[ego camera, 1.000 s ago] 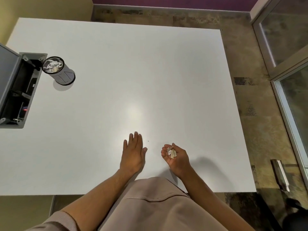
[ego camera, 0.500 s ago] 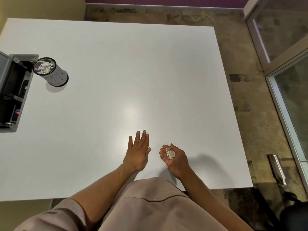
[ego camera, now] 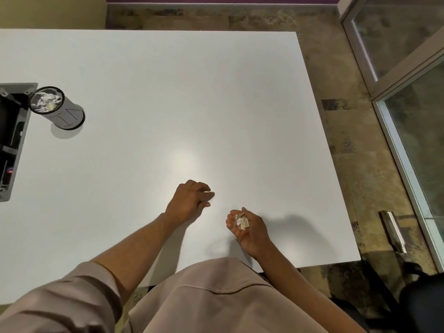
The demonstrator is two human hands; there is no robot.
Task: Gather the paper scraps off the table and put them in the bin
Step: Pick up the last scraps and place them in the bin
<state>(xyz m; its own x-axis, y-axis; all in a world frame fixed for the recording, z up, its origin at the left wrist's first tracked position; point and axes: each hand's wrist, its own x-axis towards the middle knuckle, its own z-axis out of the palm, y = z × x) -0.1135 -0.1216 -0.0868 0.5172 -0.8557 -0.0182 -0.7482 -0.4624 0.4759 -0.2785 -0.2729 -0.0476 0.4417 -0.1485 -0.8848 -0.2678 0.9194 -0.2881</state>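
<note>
My right hand (ego camera: 249, 230) is cupped palm up near the front of the white table (ego camera: 168, 104), holding a small heap of paper scraps (ego camera: 241, 221). My left hand (ego camera: 191, 200) hovers just left of it, palm down, fingers loosely curled with the tips pointing right; nothing shows in it. The bin (ego camera: 56, 108), a small grey cylinder with a black rim, stands far off at the table's left edge with crumpled paper inside.
An open grey cable box (ego camera: 12, 140) is set into the table just left of the bin. A glass door with a metal handle (ego camera: 392, 230) stands to the right. A dark chair (ego camera: 420, 304) sits at the lower right.
My left hand has gone from lying flat with its fingers spread to a curled pose, shifted slightly toward my right hand. My right hand keeps the scraps.
</note>
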